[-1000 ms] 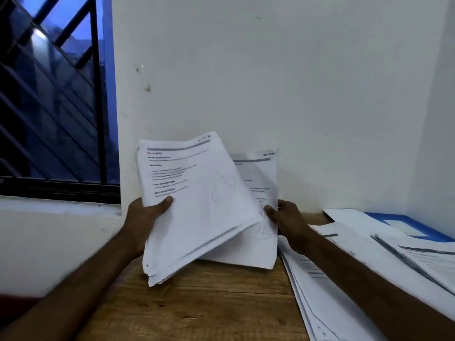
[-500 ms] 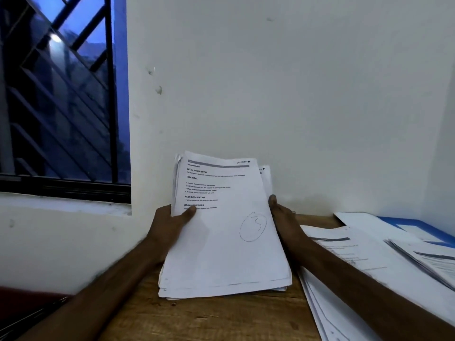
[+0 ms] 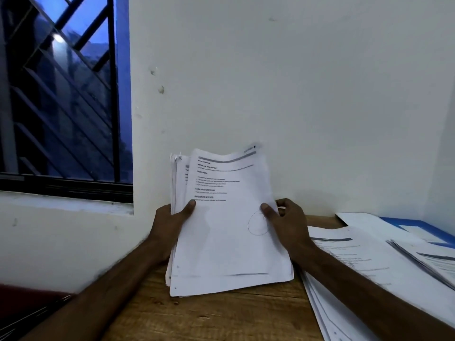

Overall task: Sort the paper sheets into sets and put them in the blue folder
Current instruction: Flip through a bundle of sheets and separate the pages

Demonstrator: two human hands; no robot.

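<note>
Since half a second ago the right hand (image 3: 288, 222) has slid its thumb onto the face of the held stack (image 3: 229, 242), over the circled mark, and the top sheet has shifted rightward. Both hands grip the stack by its sides, the left hand (image 3: 170, 225) also with its thumb in front. Its lower edge sits at the tabletop (image 3: 221, 316); whether they touch, I cannot tell.

To square it well, loosen the grip slightly and tap that edge down so stray sheets level.

Count:
- One held stack, with too many sheets to tell.
- Two laid piles, the near pile (image 3: 357, 262) right of the stack and the far pile (image 3: 433, 262) beyond it.
- One blue folder (image 3: 423, 226), farthest right, partly under paper.
</note>
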